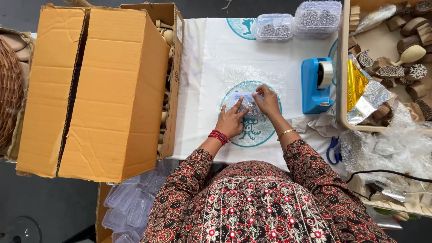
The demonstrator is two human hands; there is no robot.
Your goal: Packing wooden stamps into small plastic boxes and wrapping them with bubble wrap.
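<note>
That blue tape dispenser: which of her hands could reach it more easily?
The right hand, probably. It rests on the small clear box on the side facing the tape dispenser; the left hand lies farther away and would have to cross over.

Both arms reach forward from the torso, forearms converging toward the middle. Left hand [231, 120] lies palm down, fingers spread and pressed flat, red bangles at the wrist. Right hand [267, 101] is just ahead of it, fingers curled downward, thin gold bangle on the wrist.
</note>
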